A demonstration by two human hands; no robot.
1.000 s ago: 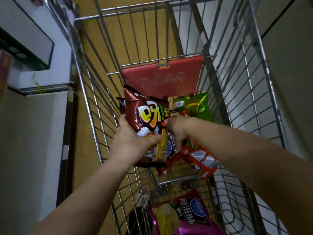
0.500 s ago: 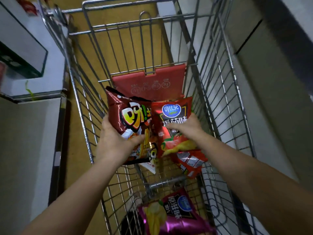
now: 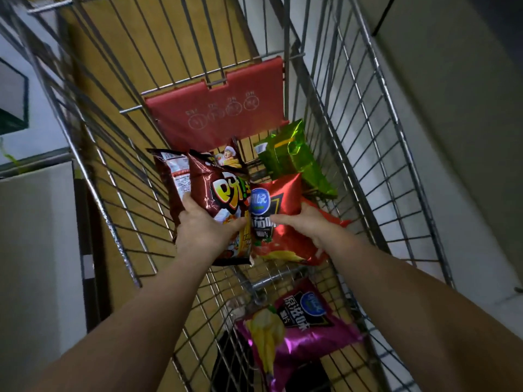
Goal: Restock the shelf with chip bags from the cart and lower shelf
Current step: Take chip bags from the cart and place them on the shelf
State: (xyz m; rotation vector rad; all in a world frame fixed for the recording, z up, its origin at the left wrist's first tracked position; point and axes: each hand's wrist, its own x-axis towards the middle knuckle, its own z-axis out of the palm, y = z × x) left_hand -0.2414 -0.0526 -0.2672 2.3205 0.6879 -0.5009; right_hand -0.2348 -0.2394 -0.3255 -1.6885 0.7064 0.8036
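Hands (image 3: 203, 230) (image 3: 305, 222) grip brown bag (image 3: 218, 193), red bag (image 3: 283, 199), perhaps more behind.

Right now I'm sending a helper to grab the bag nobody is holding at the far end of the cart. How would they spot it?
Look into the wire cart, toward the red flap at its far end. Just below the flap's right corner lies the green bag, beyond the red bag in the right hand. It is the only shiny green one, and no hand touches it.

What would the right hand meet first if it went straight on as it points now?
Probably the brown bag in the left hand: the right hand, gripping the red bag, points leftward. Depth is unclear.
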